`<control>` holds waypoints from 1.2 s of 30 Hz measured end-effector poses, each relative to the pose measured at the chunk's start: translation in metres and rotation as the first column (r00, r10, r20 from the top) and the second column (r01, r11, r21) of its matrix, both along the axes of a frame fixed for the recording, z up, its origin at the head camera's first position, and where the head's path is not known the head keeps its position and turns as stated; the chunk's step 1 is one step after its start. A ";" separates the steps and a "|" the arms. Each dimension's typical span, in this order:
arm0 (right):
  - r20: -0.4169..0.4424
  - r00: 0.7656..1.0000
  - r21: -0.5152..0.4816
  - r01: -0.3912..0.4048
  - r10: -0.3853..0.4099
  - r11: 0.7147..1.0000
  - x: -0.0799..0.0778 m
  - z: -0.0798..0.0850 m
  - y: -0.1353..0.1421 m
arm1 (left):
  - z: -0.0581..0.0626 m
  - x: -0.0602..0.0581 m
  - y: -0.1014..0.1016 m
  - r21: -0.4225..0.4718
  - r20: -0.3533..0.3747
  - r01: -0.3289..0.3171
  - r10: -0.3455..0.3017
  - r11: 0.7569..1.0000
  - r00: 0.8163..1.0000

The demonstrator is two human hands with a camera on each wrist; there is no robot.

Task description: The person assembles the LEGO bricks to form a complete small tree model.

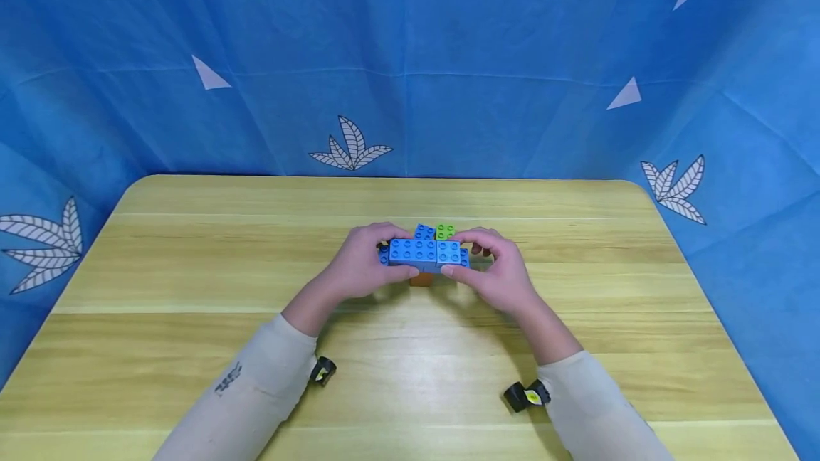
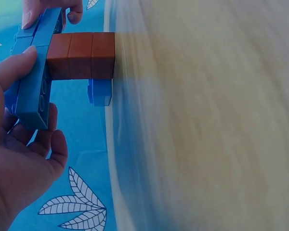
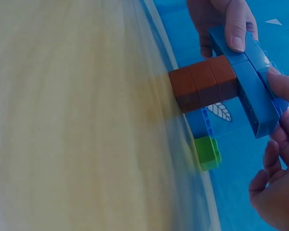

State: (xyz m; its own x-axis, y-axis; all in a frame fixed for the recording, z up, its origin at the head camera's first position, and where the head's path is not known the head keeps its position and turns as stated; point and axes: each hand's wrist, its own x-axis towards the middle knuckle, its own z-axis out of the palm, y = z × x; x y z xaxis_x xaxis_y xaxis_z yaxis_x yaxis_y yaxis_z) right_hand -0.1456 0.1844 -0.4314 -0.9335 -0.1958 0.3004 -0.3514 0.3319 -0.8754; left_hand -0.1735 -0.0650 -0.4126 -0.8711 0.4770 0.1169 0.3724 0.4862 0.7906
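Observation:
A column of three brown building bricks (image 2: 81, 56) stands upright on the table. Across its top lie long blue bricks (image 1: 413, 252) in two layers, with a square blue brick (image 1: 448, 252) at the right of the upper layer. My left hand (image 1: 365, 262) pinches the left part of these blue bricks, thumb in front and fingers behind. At the right end my right hand (image 1: 500, 269) holds the square brick, its thumb on the near side and index finger on the far side. Its other fingers curl loosely below, seen in the right wrist view.
Behind the column, a small blue brick (image 1: 424, 232) and a green brick (image 1: 445, 232) sit on the wooden table (image 1: 211, 247). A blue patterned cloth (image 1: 410, 55) hangs beyond the table's far edge. Black wrist devices (image 1: 527, 396) show at both sleeves.

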 end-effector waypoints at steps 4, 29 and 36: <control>-0.002 0.999 0.016 -0.032 0.032 0.999 -0.004 0.001 0.002 | 0.001 0.001 0.000 0.000 0.015 -0.016 0.016 1.000 1.000; -0.023 0.998 0.123 -0.058 0.061 0.991 -0.008 0.006 -0.001 | 0.003 0.002 0.003 -0.032 0.014 -0.059 0.060 0.998 0.998; 0.020 0.999 0.116 -0.035 0.033 0.993 -0.004 0.002 -0.001 | 0.004 0.002 0.003 -0.054 0.000 -0.057 0.057 0.997 0.998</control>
